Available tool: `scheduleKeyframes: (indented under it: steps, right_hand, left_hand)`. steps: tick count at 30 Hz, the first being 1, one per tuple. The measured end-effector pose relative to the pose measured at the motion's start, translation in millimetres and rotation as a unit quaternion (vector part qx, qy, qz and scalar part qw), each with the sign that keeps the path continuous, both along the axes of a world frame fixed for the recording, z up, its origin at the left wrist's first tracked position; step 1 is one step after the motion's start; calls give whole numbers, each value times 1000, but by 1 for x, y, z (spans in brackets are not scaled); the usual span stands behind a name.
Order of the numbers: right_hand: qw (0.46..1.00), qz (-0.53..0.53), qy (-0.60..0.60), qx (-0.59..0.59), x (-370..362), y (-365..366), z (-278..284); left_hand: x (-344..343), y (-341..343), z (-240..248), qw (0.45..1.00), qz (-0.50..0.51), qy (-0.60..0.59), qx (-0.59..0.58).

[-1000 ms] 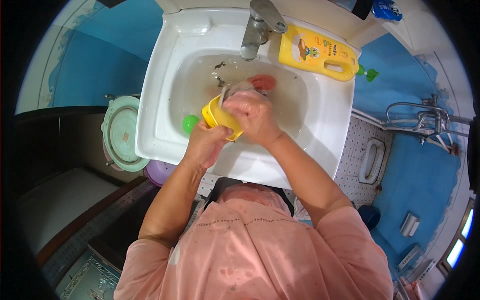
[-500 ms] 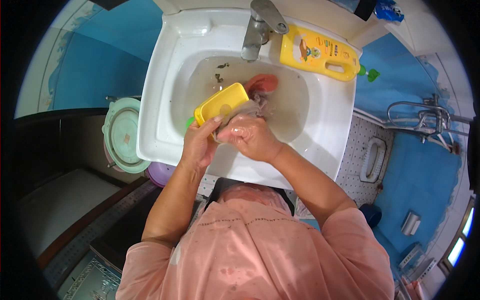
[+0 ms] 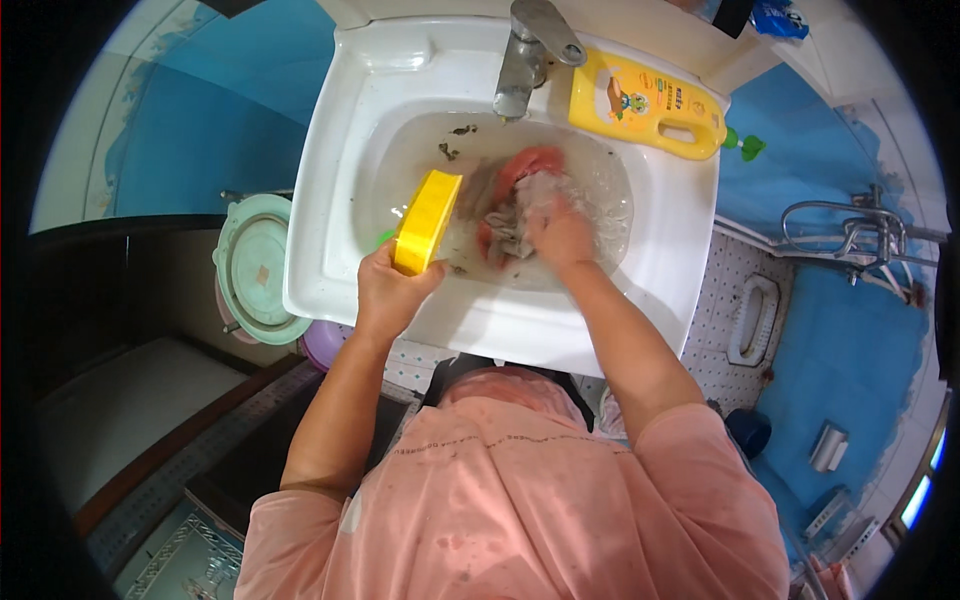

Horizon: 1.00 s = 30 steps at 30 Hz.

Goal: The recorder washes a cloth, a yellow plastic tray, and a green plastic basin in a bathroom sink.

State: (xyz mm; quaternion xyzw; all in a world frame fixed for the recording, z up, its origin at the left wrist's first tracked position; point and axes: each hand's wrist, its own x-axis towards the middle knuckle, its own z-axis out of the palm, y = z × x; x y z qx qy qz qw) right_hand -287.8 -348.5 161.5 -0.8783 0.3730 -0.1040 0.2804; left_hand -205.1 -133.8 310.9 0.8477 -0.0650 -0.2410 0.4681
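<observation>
My left hand [image 3: 393,292] is closed on the near end of a yellow rectangular plastic container [image 3: 430,215]. The container is tipped up on its side above the left part of the sink basin, its opening turned toward the right. In the murky water, my right hand [image 3: 562,235] is closed on a wet grey and red cloth [image 3: 520,190]. Its fingertips are hidden by the folds and by splashing water. A bit of green [image 3: 386,238] shows behind the container, mostly hidden.
The white sink [image 3: 310,255] has a metal faucet [image 3: 520,75] at the back and a yellow jug-shaped bottle [image 3: 640,105] lying on its right rim. Dark scraps [image 3: 449,150] float in the basin. Pale green basins [image 3: 262,270] stand at the left, a squat toilet [image 3: 752,320] at the right.
My right hand has drawn the cloth off the container and lowered it to the right into the water. The container has been tipped onto its side in my left hand.
</observation>
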Motion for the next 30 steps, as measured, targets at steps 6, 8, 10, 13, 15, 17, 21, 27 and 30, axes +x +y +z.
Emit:
scheduleKeyframes:
  steps: [6, 8, 10, 13, 15, 17, 21, 27, 30]
  right_hand:
    - [947, 29, -108, 301, 7, 8, 44]
    - [916, 83, -236, 314, 2, 29, 88]
    - [908, 211, -315, 177, -3, 50, 112]
    - [891, 304, -326, 92, -3, 72, 136]
    - [894, 340, -287, 56, -2, 71, 136]
    - [877, 374, -291, 80, 7, 63, 125]
    - [887, 299, -272, 225, 25, 40, 99]
    - [782, 158, -156, 583, 45, 8, 91]
    - [603, 32, -136, 785, 41, 3, 90]
  left_hand:
    - [-4, -15, -2, 998, -50, -27, 19]
    - [-4, -20, -6, 995, -78, -27, 53]
    - [-5, -23, -26, 995, -85, -15, -43]
    - [4, -18, -45, 963, -183, -182, -76]
    - [8, -14, -48, 895, -273, -353, -16]
    - [9, -13, -46, 949, -197, -216, -114]
    - [1, -30, -6, 992, -116, -51, 1]
    - [-7, -25, 19, 981, -176, -16, 78]
    - [-4, -17, 3, 983, -85, 68, -145]
